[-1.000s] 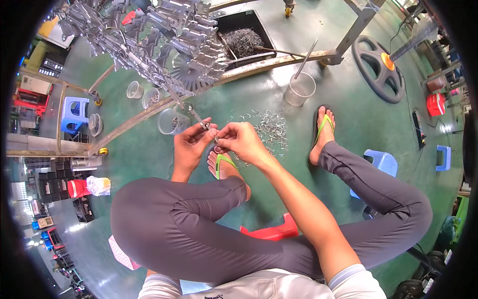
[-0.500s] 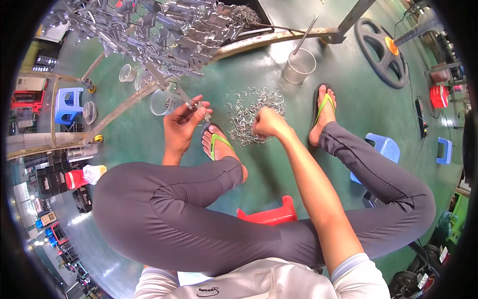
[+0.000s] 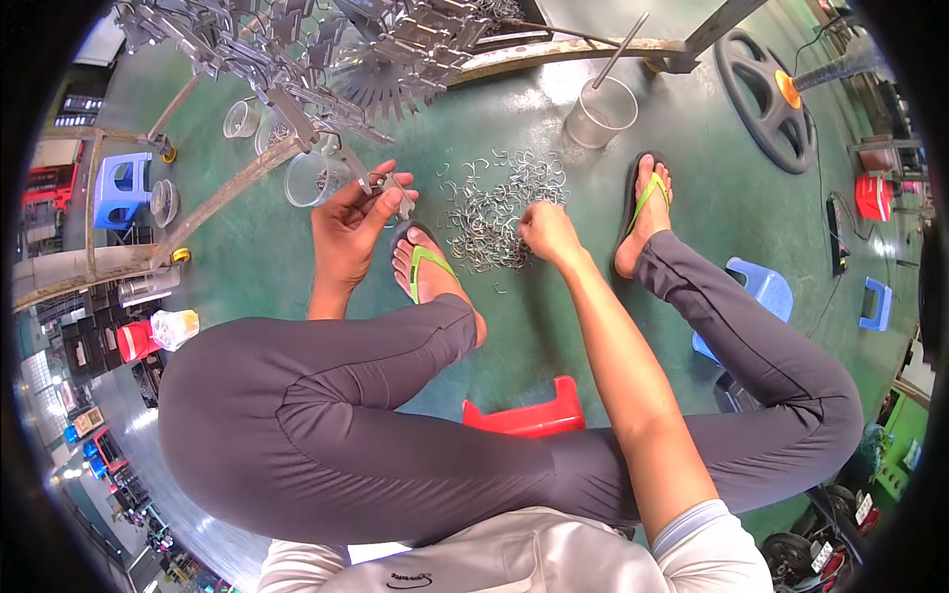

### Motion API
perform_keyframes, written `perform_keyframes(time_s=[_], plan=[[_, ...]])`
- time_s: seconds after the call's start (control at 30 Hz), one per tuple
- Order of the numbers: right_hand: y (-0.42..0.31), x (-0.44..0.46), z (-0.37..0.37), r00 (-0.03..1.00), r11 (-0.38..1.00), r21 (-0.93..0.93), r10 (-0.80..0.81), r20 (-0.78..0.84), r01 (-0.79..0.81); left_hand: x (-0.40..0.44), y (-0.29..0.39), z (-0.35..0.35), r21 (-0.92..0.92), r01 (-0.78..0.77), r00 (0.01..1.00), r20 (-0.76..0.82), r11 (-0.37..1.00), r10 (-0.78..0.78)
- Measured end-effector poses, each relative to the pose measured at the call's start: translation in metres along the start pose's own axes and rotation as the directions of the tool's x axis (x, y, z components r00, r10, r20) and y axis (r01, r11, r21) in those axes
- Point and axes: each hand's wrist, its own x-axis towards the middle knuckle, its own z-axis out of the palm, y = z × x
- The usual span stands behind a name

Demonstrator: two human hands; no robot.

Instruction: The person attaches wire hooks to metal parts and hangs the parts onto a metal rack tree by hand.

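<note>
Left hand (image 3: 346, 232) pinches a metal strip (image 3: 405, 207); right hand (image 3: 550, 233) curls, hold unclear, wire hooks (image 3: 482, 225) at its left. Probably picking step, needing fine pinch.

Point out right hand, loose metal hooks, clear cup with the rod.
Right hand (image 3: 548, 233): head view, back of the hand.
Loose metal hooks (image 3: 489, 219): head view, middle of pile.
Clear cup (image 3: 599, 126): head view, side wall.

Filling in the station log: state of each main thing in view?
Left hand: closed on metal part
Metal part: held
Right hand: curled at curved pieces, grip hidden
Curved pieces: loose on floor
Clear cup: upright, rod leaning inside
Clear tub nearest left hand: open, holding small parts
</note>
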Motion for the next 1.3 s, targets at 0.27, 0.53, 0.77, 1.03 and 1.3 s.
perform_keyframes(time_s=[0.27, 0.53, 0.77, 1.03, 1.3], plan=[[-0.002, 0.003, 0.004, 0.989, 0.977, -0.155, -0.137, 0.06, 0.145, 0.001, -0.002, -0.001, 0.006, -0.013, 0.998, 0.06, 1.0, 0.013], [0.002, 0.001, 0.007, 0.978, 0.994, 0.022, -0.104, -0.181, 0.109, 0.002, -0.007, -0.001, 0.013, -0.036, 0.997, 0.061, 0.999, 0.035], [-0.017, 0.028, 0.031, 0.973, 0.996, -0.07, -0.071, -0.22, 0.057, 0.004, -0.005, 0.001, 0.019, -0.031, 0.998, 0.058, 0.999, 0.03], [-0.026, 0.03, 0.021, 0.98, 0.982, -0.189, -0.041, -0.193, 0.003, 0.002, -0.004, -0.001, 0.002, -0.009, 0.999, 0.051, 1.0, 0.008], [-0.065, 0.014, -0.069, 0.907, 0.922, 0.343, -0.02, -0.42, 0.18, 0.002, -0.007, -0.004, -0.074, 0.045, 0.994, 0.107, 0.996, -0.036]])
